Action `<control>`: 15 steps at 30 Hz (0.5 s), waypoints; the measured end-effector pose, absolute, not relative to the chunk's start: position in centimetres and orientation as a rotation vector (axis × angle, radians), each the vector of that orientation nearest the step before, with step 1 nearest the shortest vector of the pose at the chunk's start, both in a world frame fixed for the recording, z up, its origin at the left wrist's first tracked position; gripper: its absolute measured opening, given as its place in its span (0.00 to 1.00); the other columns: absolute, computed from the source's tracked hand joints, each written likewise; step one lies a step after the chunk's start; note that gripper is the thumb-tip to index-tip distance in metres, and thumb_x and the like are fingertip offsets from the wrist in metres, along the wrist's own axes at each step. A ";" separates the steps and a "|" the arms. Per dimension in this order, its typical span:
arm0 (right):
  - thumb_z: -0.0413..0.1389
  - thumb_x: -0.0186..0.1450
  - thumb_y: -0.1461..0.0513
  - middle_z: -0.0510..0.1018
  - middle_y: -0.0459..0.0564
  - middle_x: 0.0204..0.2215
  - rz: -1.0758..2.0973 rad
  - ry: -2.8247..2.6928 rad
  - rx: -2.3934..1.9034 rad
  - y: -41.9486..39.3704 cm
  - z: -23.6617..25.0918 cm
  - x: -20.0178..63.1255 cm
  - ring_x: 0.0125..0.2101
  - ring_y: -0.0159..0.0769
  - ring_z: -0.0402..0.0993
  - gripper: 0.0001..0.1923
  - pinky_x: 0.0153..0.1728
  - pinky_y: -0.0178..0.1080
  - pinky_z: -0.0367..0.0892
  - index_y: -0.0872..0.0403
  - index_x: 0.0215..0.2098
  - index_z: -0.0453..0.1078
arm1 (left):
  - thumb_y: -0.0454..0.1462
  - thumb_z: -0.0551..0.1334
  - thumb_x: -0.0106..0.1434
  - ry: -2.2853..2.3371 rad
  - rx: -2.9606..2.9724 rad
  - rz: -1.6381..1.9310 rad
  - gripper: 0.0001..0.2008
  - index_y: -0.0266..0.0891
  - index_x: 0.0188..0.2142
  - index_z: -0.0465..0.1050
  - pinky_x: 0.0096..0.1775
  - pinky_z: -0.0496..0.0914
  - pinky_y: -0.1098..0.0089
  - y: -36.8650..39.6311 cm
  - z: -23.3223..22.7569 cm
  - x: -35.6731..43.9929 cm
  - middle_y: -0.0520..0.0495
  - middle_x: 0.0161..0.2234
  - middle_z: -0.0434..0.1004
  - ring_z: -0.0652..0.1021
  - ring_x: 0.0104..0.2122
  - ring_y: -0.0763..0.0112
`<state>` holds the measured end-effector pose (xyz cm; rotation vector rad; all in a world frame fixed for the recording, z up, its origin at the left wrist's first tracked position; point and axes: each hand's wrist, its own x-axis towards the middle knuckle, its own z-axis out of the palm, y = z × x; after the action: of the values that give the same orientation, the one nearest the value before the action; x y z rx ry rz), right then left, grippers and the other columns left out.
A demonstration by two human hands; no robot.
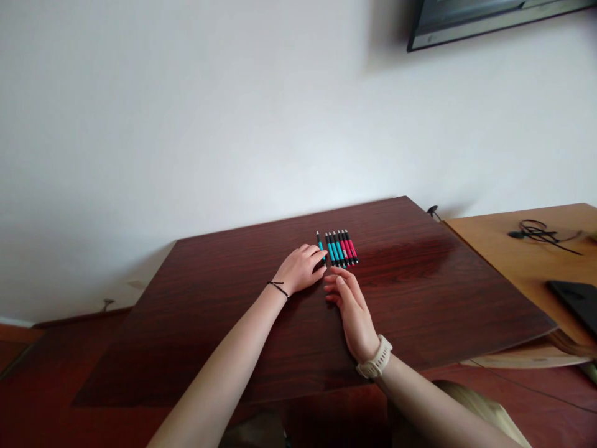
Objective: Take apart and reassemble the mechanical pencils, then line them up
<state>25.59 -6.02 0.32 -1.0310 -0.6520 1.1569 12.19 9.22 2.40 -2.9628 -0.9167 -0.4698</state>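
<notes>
My left hand (302, 269), with a thin black cord at the wrist, rests on the dark wooden table (224, 280). Its thumb and fingers close round the lower part of a turquoise pen (320, 242) with a black grip, which lies on the table. Just right of that pen is a tidy row of several more: turquoise pens (334, 247) on the left side, pink pens (349, 246) on the right, all with tips pointing away from me. Below the row, my right hand (354, 305) holds nothing, its fingers loosely bent and apart. A pale watch (375, 359) circles that wrist.
A white wall (233, 112) rises behind the table, with a screen (489, 25) at the upper right. To the right stands a lighter wooden table (494, 230) bearing a coiled black cable (536, 231) and a flat black object (576, 302).
</notes>
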 end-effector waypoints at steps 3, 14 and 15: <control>0.59 0.75 0.45 0.81 0.51 0.49 1.186 -0.656 -1.021 -6.1 0.4 25.6 0.45 0.42 0.75 0.20 0.47 0.44 0.71 0.46 0.57 0.76 | 0.38 0.61 0.75 -0.892 -2.976 -0.480 0.19 0.37 0.61 0.76 0.60 0.74 0.55 9.4 2.3 12.5 0.39 0.55 0.79 0.77 0.55 0.55; 0.60 0.74 0.44 0.81 0.51 0.47 1.294 -0.686 -0.985 -6.5 1.3 25.4 0.42 0.40 0.74 0.20 0.46 0.44 0.70 0.46 0.56 0.76 | 0.40 0.61 0.76 -0.920 -3.000 -0.517 0.18 0.37 0.61 0.75 0.58 0.75 0.54 9.0 1.6 12.9 0.38 0.55 0.79 0.77 0.54 0.55; 0.60 0.74 0.44 0.81 0.51 0.47 1.299 -0.698 -0.983 -6.5 1.3 25.4 0.42 0.41 0.74 0.20 0.46 0.44 0.70 0.46 0.56 0.76 | 0.39 0.62 0.75 -0.927 -2.998 -0.514 0.18 0.37 0.61 0.75 0.58 0.75 0.54 8.9 1.7 13.0 0.38 0.55 0.79 0.77 0.54 0.55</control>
<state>25.37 -6.50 1.25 -0.9827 -0.6978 1.2995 12.98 8.92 1.67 -2.9980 -0.9268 -0.5140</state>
